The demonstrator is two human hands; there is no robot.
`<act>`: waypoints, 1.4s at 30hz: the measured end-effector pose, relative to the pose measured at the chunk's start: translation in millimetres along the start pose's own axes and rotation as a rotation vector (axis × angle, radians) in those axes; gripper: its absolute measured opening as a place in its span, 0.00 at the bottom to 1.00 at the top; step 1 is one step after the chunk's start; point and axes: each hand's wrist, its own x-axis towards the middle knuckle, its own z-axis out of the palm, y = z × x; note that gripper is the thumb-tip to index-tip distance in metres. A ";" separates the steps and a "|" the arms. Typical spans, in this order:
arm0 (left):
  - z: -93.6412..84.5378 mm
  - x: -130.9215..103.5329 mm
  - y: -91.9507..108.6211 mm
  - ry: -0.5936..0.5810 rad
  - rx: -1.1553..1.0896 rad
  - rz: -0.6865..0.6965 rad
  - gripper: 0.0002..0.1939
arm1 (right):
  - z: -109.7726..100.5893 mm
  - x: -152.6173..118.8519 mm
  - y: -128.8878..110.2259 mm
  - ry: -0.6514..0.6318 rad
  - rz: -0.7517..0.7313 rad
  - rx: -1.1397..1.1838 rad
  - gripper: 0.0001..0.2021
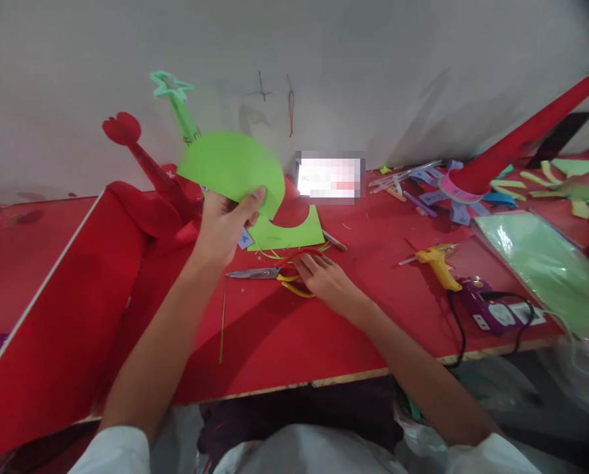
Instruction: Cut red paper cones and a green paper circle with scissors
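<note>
A rounded piece of green paper is raised above the table, pinched between the thumb and fingers of my left hand. Lower and to the right, my right hand has its fingers curled over the handles of the scissors, which lie on the red table with their blades pointing left. Behind the scissors rests a green paper offcut with a curved cut edge. Thin green strips lie around it, and one long strip is nearer the front edge.
A red upright board stands at the left. Behind are red shapes and a lit screen. To the right lie a yellow glue gun, a purple power socket, a red cone and a plastic packet.
</note>
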 end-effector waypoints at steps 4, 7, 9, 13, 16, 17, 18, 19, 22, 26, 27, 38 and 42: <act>-13.6 8.1 21.2 0.061 -0.037 0.097 0.25 | 5.8 -1.6 4.0 0.108 -0.061 -0.011 0.21; -24.6 13.4 37.0 0.122 -0.073 0.126 0.24 | 14.7 -2.7 9.5 0.199 -0.002 0.070 0.21; -31.4 15.4 46.6 0.139 -0.103 0.140 0.23 | 20.9 -3.1 12.4 0.254 0.098 0.199 0.19; -38.9 14.4 57.7 0.104 -0.111 0.144 0.23 | 26.6 -0.4 11.6 0.338 0.347 0.679 0.17; -34.8 10.6 52.5 0.076 -0.088 0.143 0.22 | 22.1 4.5 6.6 0.354 0.447 1.063 0.19; -31.5 8.9 48.0 0.066 -0.069 0.139 0.22 | 19.3 5.9 5.1 0.344 0.476 1.153 0.20; -27.2 7.0 42.4 0.051 -0.042 0.131 0.22 | 16.4 6.9 3.9 0.329 0.509 1.220 0.22; -22.2 4.7 36.2 0.043 -0.016 0.116 0.23 | 13.5 7.4 3.0 0.309 0.539 1.268 0.23; -4.3 -3.7 16.3 0.047 0.039 0.066 0.23 | 7.4 5.7 0.8 0.252 0.557 1.374 0.31; 18.3 -16.7 -4.5 0.076 0.097 0.038 0.26 | 8.9 3.1 -5.3 0.225 0.488 1.545 0.36; 22.5 -19.7 -8.1 0.081 0.114 0.023 0.27 | 10.4 3.6 -7.1 0.240 0.473 1.566 0.37; 36.6 -32.8 -17.5 0.028 0.171 -0.069 0.24 | 14.5 7.9 -8.3 0.300 0.594 1.592 0.37; 42.7 -37.3 -15.9 0.004 0.165 -0.105 0.24 | 18.7 6.1 -6.5 0.332 0.584 1.535 0.35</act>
